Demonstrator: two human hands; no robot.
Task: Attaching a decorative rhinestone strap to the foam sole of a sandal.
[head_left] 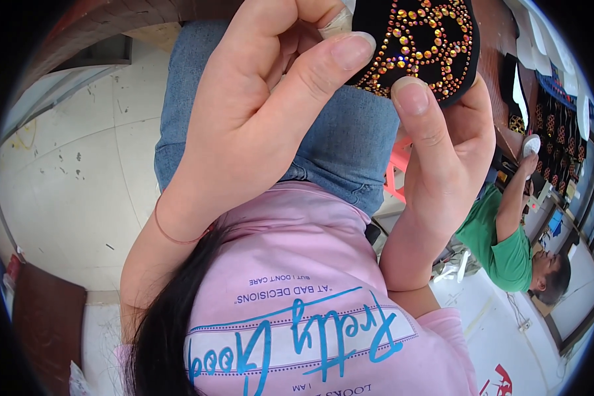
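Observation:
Near the top of the head view I hold a black patch (435,39) with a rounded edge, set with shiny orange-gold rhinestones in curved rows. My left hand (257,119) pinches its left edge, the thumb lying over the black surface. A pale wrap or scrap (338,24) shows at a fingertip of this hand; I cannot tell which. My right hand (442,145) grips the lower edge, thumb on the stones and fingers behind. The upper end of the patch runs out of the picture. Most of the fingers are hidden behind it.
A brown table (498,39) lies beyond my hands. More stone-set black pieces (558,132) and white sheets (534,39) lie at the right. There a person in a green shirt (498,231) works. A red stool (396,168) stands beside my jeans (350,132). A brown panel (49,323) is at lower left.

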